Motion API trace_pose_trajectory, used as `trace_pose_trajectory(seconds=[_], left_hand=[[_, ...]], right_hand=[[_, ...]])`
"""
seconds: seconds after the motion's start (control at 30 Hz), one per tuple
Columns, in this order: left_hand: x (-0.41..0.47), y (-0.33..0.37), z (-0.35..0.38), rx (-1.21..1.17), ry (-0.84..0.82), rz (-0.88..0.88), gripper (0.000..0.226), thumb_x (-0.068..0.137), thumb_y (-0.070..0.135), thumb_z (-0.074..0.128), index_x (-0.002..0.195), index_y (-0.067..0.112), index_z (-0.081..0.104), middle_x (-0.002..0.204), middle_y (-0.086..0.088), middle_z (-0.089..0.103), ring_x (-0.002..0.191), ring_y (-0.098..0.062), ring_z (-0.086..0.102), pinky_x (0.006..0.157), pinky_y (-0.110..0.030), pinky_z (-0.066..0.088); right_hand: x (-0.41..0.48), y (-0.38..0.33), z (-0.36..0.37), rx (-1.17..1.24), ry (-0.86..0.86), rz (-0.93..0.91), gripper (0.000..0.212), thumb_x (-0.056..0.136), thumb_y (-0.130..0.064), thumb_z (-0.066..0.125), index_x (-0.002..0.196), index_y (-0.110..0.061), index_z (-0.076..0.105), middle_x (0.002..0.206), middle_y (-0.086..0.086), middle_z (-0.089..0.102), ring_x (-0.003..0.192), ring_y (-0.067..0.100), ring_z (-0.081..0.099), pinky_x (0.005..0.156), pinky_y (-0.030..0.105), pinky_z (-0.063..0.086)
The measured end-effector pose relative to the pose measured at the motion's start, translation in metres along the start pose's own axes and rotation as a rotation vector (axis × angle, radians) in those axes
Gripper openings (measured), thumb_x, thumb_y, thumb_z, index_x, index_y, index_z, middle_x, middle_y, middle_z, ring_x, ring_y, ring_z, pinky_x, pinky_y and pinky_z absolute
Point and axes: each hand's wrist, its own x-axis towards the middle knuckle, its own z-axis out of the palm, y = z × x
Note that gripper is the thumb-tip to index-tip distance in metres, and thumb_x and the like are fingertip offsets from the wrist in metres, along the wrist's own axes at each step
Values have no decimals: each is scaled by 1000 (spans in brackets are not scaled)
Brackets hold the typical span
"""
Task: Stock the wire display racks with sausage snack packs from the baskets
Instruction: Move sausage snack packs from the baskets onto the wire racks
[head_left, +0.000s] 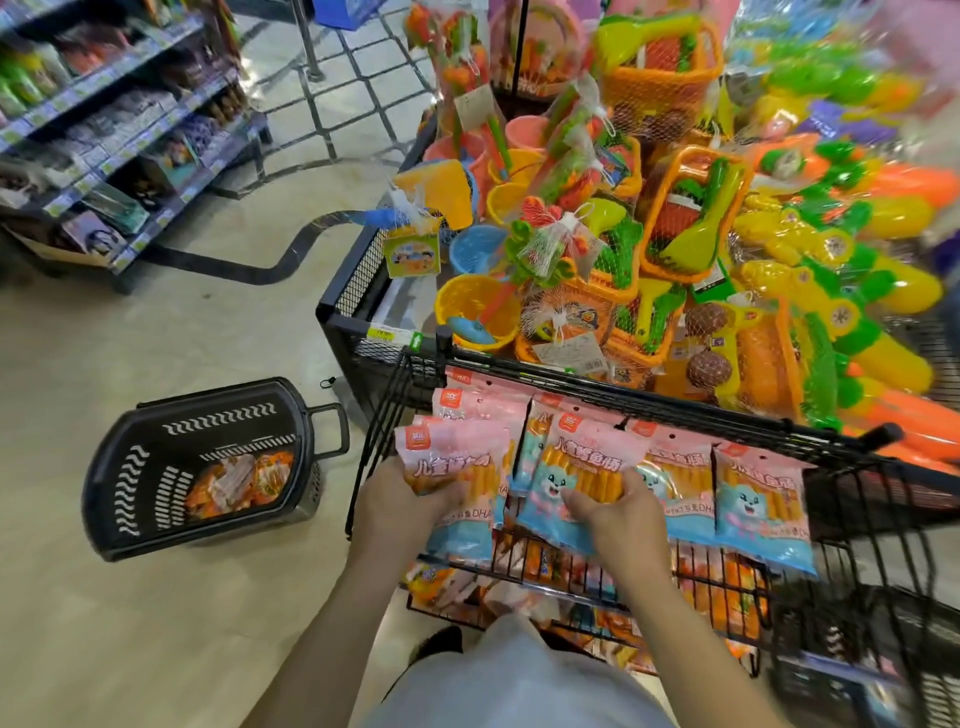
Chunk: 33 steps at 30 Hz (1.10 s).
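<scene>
Pink and blue sausage snack packs hang in a row on the black wire display rack (675, 410) in front of me. My left hand (405, 512) grips a small stack of these packs (452, 457) at the rack's left end. My right hand (621, 512) holds the lower part of another pack (582, 467) that hangs near the middle of the row. Two more packs (756, 499) hang to the right. A black basket (130, 467) lies on the floor to the left with a few orange packs inside.
Behind the rack stands a black mesh bin (353, 270) piled with bright plastic beach toys and water guns. Store shelving (119, 135) runs along the far left. A lower wire tier (571, 587) holds more snack packs. Tiled floor stretches between basket and rack.
</scene>
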Motion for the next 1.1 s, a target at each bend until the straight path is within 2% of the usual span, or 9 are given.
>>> trace_pose_trajectory(seconds=[0.1, 0.27, 0.47, 0.6, 0.63, 0.73, 0.87, 0.97, 1.1], left_hand=[[3, 7, -4, -108, -33, -10, 29, 79, 30, 88, 97, 27, 65, 84, 17, 69, 74, 6, 64, 56, -16, 42], [4, 19, -1, -252, -127, 29, 30, 75, 27, 91, 95, 19, 72, 83, 6, 76, 80, -11, 71, 58, -21, 49], [-21, 33, 23, -261, -274, 103, 85, 55, 61, 94, 116, 10, 63, 92, -2, 73, 83, -22, 71, 58, -32, 58], [-67, 64, 48, -272, -344, 104, 41, 79, 25, 87, 82, 22, 46, 79, 4, 48, 67, -11, 47, 47, -12, 44], [-84, 76, 51, -259, -398, 101, 36, 82, 25, 86, 97, 19, 54, 92, 4, 53, 76, -13, 48, 54, -14, 46], [-101, 80, 92, -178, -455, 189, 87, 78, 39, 88, 148, 8, 46, 138, -2, 56, 106, -15, 51, 66, -24, 46], [-140, 93, 165, -95, -466, 250, 35, 75, 40, 90, 100, 22, 74, 90, 10, 79, 80, -12, 73, 72, -37, 58], [-188, 109, 224, -73, -522, 251, 29, 77, 35, 89, 77, 18, 66, 55, 14, 63, 47, -1, 56, 55, -25, 47], [-252, 126, 308, -10, -589, 305, 17, 79, 24, 88, 88, 16, 76, 74, 8, 76, 52, 6, 62, 51, -13, 45]], right_hand=[[-9, 2, -10, 178, 12, 10, 98, 84, -29, 86, 161, -9, 27, 161, 16, 40, 143, 35, 44, 113, 47, 42], [-31, 20, -33, 301, 121, 61, 113, 56, -60, 96, 150, -26, 44, 147, 10, 58, 128, 32, 61, 105, 57, 53], [-67, 45, -80, 425, 160, 28, 31, 80, -11, 87, 106, -11, 70, 95, 4, 80, 88, 25, 78, 82, 47, 62], [-85, 74, -115, 567, 195, 34, 31, 81, -6, 83, 109, -10, 69, 99, 6, 80, 92, 27, 78, 78, 42, 61], [-90, 81, -126, 603, 209, 39, 32, 82, -4, 82, 110, -9, 69, 99, 7, 80, 92, 28, 78, 75, 39, 61], [-105, 108, -163, 692, 264, 28, 34, 81, 0, 81, 112, -8, 69, 99, 9, 80, 90, 28, 78, 72, 36, 62], [-118, 166, -225, 739, 334, 47, 33, 79, -1, 84, 109, -8, 71, 100, 11, 80, 95, 35, 77, 89, 54, 61], [-131, 215, -278, 758, 389, 64, 33, 77, 0, 85, 106, -11, 72, 99, 11, 80, 95, 36, 76, 92, 57, 59], [-155, 280, -350, 812, 444, 76, 32, 80, 2, 82, 107, -12, 72, 100, 10, 80, 93, 34, 77, 89, 54, 61]])
